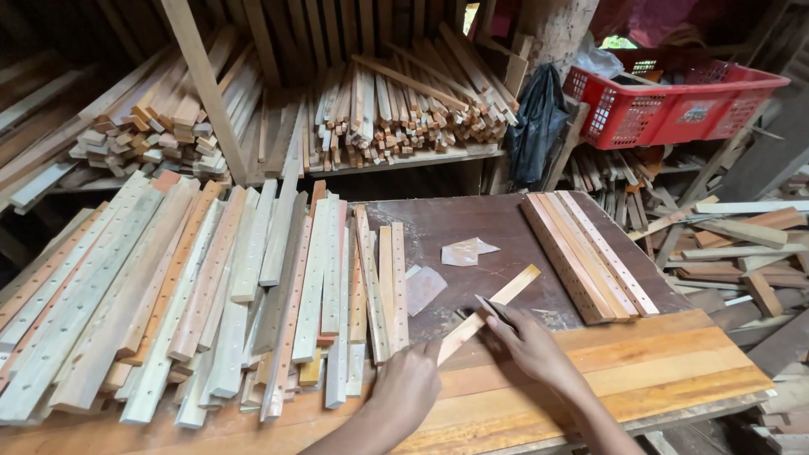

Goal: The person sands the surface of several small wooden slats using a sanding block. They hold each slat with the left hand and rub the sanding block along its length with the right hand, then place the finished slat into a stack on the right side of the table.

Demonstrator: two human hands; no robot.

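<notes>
A heap of drilled slats (pixel 168 295) covers the left of the table (pixel 657 371). Beside it the left hand (pixel 409 383) closes on the near end of a thin strip (pixel 489 313) (lying slantwise on the dark board). The right hand (pixel 531 341) pinches a small blade (pixel 491 307) against the strip. Farther right lies a neat stack (pixel 586 253), with a red basket (pixel 674 101) above.

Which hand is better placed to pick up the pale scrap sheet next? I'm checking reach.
Probably the right hand: it lies nearer the pale scrap sheet, while the left hand steadies the light wooden strip.
</notes>
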